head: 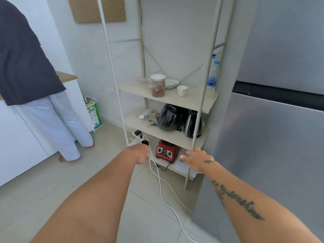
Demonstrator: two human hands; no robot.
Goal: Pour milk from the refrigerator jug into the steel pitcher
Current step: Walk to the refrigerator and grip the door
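The steel-grey refrigerator (273, 130) fills the right side, both doors closed. No milk jug or steel pitcher is in view. My right hand (196, 159) is stretched forward with fingers spread, empty, in front of the shelf rack's lower right post and just left of the fridge. My left hand (141, 153) is held out beside it over the floor, fingers loosely curled downward, holding nothing.
An open shelf rack (168, 99) stands left of the fridge with a jar (157, 85), white cup, bowls, water bottles (213, 78), a black kettle (192, 124) and a red blender base (167, 151). White cables (163, 188) trail across the tiled floor. A person (35, 81) stands at the left counter.
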